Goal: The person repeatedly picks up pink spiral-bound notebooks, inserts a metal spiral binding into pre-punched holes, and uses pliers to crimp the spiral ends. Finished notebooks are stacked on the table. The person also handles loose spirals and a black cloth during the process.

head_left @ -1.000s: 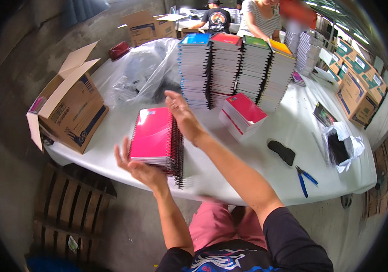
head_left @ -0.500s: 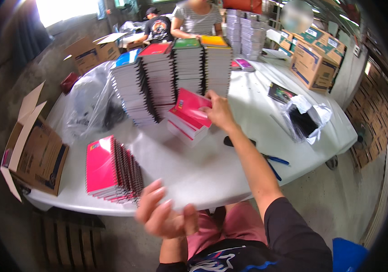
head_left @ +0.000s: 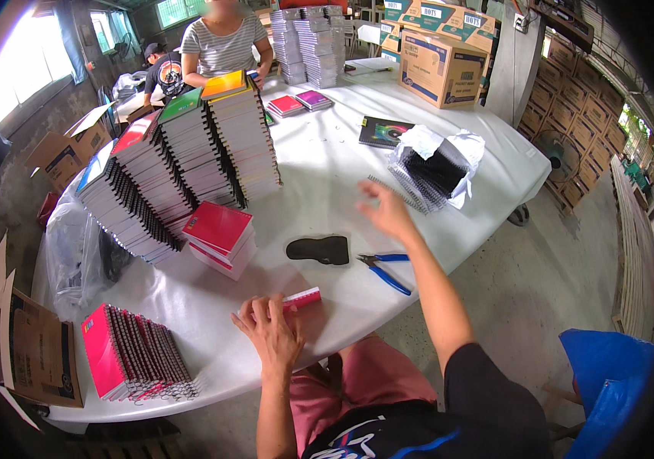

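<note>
At the table's near edge, the fingers of my left hand (head_left: 272, 325) are closed over a small red-covered notebook (head_left: 304, 298), mostly hidden under them. My right hand (head_left: 386, 213), fingers apart and slightly blurred, is beside some loose spiral coils (head_left: 411, 197) and holds nothing. Right of the left hand lie blue-handled cutting pliers (head_left: 384, 274) and a flat black object (head_left: 319, 249) of unclear kind. A short stack of red-covered notebooks without coils (head_left: 218, 229) stands farther off. To the left is a pile of spiral-bound red notebooks (head_left: 105, 348).
Tall stacks of spiral notebooks (head_left: 223, 115) rise at the far left. Past my right hand sit a black bundle in torn white wrapping (head_left: 438, 172) and a dark notebook (head_left: 380, 130). Cardboard boxes (head_left: 441, 69) flank the table. A person in a striped shirt (head_left: 223, 46) stands opposite.
My right hand has left the stack of red notebooks and moved right to the coils. My left hand, formerly raised and empty, now holds a red notebook on the table. The view has turned right.
</note>
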A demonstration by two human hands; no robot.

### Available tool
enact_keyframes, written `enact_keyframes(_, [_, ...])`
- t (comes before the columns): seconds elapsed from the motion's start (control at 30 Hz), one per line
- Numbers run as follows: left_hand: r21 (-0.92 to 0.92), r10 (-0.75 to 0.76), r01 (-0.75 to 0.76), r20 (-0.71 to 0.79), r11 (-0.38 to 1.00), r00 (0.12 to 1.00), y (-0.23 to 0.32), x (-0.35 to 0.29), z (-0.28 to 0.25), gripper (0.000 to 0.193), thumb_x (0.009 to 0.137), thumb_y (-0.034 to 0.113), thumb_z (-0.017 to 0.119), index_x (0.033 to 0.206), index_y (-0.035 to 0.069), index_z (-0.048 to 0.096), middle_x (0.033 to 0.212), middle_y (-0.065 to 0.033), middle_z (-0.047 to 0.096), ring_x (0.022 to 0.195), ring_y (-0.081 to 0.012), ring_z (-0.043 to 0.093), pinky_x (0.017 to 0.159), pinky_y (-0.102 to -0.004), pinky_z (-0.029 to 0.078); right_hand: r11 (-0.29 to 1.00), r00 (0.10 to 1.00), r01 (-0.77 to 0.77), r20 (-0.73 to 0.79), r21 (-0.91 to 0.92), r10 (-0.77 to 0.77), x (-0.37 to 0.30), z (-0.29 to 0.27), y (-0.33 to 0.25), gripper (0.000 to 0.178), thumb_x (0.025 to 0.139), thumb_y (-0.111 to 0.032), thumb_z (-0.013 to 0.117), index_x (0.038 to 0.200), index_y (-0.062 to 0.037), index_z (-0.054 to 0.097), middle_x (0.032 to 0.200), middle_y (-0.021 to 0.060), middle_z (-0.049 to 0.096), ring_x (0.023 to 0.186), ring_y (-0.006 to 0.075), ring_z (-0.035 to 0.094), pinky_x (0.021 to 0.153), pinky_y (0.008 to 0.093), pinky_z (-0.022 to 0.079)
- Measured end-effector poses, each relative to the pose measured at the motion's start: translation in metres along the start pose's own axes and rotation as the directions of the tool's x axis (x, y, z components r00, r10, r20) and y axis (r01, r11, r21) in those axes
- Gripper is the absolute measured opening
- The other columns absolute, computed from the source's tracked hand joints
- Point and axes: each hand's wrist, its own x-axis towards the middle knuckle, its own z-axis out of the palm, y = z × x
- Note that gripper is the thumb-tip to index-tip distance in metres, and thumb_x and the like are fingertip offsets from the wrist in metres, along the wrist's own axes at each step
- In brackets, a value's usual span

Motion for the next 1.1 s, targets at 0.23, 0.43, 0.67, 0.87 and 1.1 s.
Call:
enact_keyframes(0.23, [0.035,-0.036,0.047,-0.26,0.998,0.965,0.03,0.024,0.022,0.054,0.057,0.043,0.077,0.084,0.003,0.052,0.096,-0.0162,0.045,0.108,-0.0362,0.039,0.094,-0.0513,0.028,0.908,1.0,-0.022,-0.012,-0.418,0.019,0.043,0.003,0.083,0.041,0.084,-0.006,0.058,0.124,-0.0111,0.053,0.109,0.0174,0.053,0.096,0.0336,0.058,0.083,0.0406,0.047])
enact_keyframes(0.43, [0.05,-0.101,0.119,-0.266,0.992,0.959,0.018,0.014,0.017,0.046,0.055,0.038,0.077,0.081,0.008,0.054,0.095,-0.0108,0.049,0.104,-0.0342,0.042,0.092,-0.0511,0.029,0.937,0.897,0.35,0.288,-0.001,-0.335,-0.014,0.016,-0.038,0.036,0.085,-0.007,0.06,0.118,-0.0189,0.062,0.089,0.0117,0.052,0.077,0.027,0.058,0.072,0.0349,0.048])
enact_keyframes(0.67, [0.033,-0.076,0.09,-0.288,0.995,0.955,0.02,0.014,0.015,0.044,0.054,0.04,0.078,0.081,0.013,0.057,0.092,-0.0053,0.049,0.102,-0.0308,0.042,0.091,-0.0486,0.03,0.939,0.86,0.213,0.405,0.27,-0.311,-0.08,0.017,-0.075,0.026,0.083,-0.004,0.063,0.107,-0.0145,0.069,0.084,0.0036,0.057,0.074,0.0166,0.054,0.069,0.0277,0.045])
enact_keyframes(0.87, [0.037,-0.075,0.09,-0.296,0.995,0.952,0.017,0.014,0.018,0.044,0.053,0.042,0.078,0.078,0.014,0.056,0.09,-0.0058,0.048,0.1,-0.031,0.043,0.089,-0.0484,0.03,0.917,0.882,0.259,0.313,0.302,-0.353,-0.081,0.027,-0.076,0.028,0.08,-0.003,0.065,0.104,-0.0167,0.07,0.09,0.0062,0.059,0.075,0.0199,0.058,0.068,0.03,0.047])
enact_keyframes(1.1, [0.036,-0.071,0.085,-0.286,0.996,0.955,0.017,0.014,0.015,0.044,0.054,0.044,0.078,0.076,0.013,0.055,0.086,-0.0057,0.047,0.097,-0.031,0.044,0.086,-0.0476,0.031,0.877,0.797,0.166,0.462,0.452,-0.389,-0.08,0.022,-0.075,0.026,0.079,-0.003,0.067,0.105,-0.0097,0.069,0.083,0.0045,0.059,0.079,0.0151,0.056,0.072,0.0266,0.046])
